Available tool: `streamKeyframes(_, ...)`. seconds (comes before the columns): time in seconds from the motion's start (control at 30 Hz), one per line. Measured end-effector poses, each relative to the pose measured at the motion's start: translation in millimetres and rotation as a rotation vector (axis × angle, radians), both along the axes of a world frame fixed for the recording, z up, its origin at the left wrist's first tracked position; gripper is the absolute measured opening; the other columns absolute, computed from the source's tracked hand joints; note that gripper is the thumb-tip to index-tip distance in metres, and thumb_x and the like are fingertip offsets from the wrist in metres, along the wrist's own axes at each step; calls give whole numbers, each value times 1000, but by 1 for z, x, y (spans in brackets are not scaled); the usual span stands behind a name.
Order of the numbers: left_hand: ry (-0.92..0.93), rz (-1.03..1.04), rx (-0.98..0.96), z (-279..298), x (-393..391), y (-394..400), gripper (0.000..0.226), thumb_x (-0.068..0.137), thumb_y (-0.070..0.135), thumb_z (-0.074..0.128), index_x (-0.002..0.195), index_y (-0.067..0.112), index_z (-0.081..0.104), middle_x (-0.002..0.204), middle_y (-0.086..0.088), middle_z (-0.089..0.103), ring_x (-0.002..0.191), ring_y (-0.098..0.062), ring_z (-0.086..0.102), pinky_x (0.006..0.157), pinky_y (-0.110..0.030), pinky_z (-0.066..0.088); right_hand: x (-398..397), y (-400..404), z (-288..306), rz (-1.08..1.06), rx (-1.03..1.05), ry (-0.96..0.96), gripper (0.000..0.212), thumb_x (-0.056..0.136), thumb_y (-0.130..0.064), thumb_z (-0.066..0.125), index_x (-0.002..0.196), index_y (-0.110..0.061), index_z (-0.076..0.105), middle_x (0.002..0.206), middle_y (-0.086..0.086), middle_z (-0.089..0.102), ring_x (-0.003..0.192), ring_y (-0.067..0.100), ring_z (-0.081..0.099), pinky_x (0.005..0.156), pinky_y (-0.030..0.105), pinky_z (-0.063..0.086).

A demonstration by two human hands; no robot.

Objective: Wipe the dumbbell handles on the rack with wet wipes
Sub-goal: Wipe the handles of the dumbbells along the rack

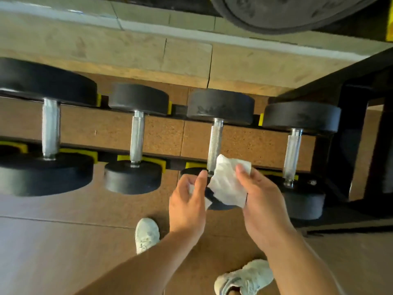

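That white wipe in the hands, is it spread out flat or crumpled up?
Crumpled, partly opened. The wipe shows creases and bent corners, pinched by the right hand, with a bit in the left hand, not flat.

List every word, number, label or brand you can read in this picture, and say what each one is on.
No text can be read here.
Weight plate at the top: raised markings, too blurred to read.
Third dumbbell, far head: pale scuffs, not legible as characters.
Fourth dumbbell, far head: faint marks, illegible.
Wet wipe, held in both hands: no print visible.
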State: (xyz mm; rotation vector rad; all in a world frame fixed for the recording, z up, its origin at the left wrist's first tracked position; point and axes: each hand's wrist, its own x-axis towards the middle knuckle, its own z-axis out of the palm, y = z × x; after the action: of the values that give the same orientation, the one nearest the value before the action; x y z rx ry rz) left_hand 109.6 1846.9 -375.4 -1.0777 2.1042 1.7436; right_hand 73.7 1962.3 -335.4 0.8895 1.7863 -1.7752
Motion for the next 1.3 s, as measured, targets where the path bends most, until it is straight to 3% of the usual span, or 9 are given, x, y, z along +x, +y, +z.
streamKeyframes(0.13, -65, -46, 319, 14, -22, -36, 30, 94, 54, 53, 75, 40, 72, 87, 0, 67, 86, -16, 62, 73, -26, 48, -11, -37, -4, -27, 3, -8, 14, 90, -42, 65, 97, -37, 75, 93, -12, 71, 102, 20, 64, 90, 45, 58)
streamKeyframes(0.23, -17, -131, 277, 10, -30, -52, 28, 91, 43, 66, 79, 17, 70, 79, -2, 68, 73, -10, 60, 58, -15, 45, -21, -47, -10, -39, 25, -35, 18, 89, -48, 65, 99, -36, 75, 96, -9, 71, 104, 20, 64, 93, 41, 57)
streamKeyframes(0.4, -61, -119, 164, -5, -40, -55, 24, 89, 48, 67, 81, 26, 71, 79, 7, 70, 68, -1, 60, 56, -16, 47, -34, -48, -28, 139, 45, -90, 57, 65, -64, 78, 110, -30, 73, 100, -9, 74, 103, 15, 66, 94, 44, 56)
streamKeyframes(0.53, -199, 138, -61, -32, -45, -39, 25, 95, 51, 56, 96, 28, 61, 80, 13, 58, 75, -4, 55, 69, -28, 46, -63, -39, -43, 578, 820, 701, 20, 93, -24, 67, 112, -17, 69, 94, -9, 71, 85, 5, 70, 66, 18, 57)
streamKeyframes(0.63, -316, 228, -161, -56, -47, -19, 19, 97, 46, 52, 98, 28, 57, 87, 8, 59, 83, -10, 59, 76, -31, 45, -105, -25, -77, 1175, 1009, 1049, 41, 74, 5, 71, 113, -7, 71, 113, 12, 73, 112, 29, 67, 92, 45, 57)
streamKeyframes(0.83, -324, 425, -223, -73, -45, -2, 18, 99, 35, 39, 94, 25, 54, 94, 0, 57, 89, -17, 50, 80, -34, 33, -110, -9, -86, 1745, 865, 764, 33, 91, -16, 46, 114, -28, 66, 112, 1, 68, 112, 24, 61, 95, 45, 52)
streamKeyframes(0.97, -307, 457, -218, -72, -45, -1, 18, 98, 33, 41, 91, 24, 55, 83, 5, 56, 82, -15, 51, 78, -33, 32, -95, -15, -75, 1416, 581, 596, 27, 102, -26, 45, 119, -33, 65, 91, -6, 69, 77, 10, 64, 66, 33, 56)
streamKeyframes(1.1, -314, 437, -194, -73, -45, -1, 16, 100, 34, 43, 97, 24, 55, 84, 9, 54, 82, -11, 52, 81, -34, 38, -129, -12, -76, 1327, 821, 1057, 44, 87, -1, 57, 130, -12, 63, 133, 8, 64, 124, 23, 60, 102, 39, 51)
streamKeyframes(1.3, -403, 581, -164, -69, -55, 8, 14, 99, 45, 50, 88, 36, 49, 97, 5, 61, 97, -21, 59, 89, -41, 49, -96, 11, -93, 1672, 757, 847, 37, 88, -10, 49, 118, -19, 70, 129, 9, 66, 130, 27, 55, 102, 49, 49)
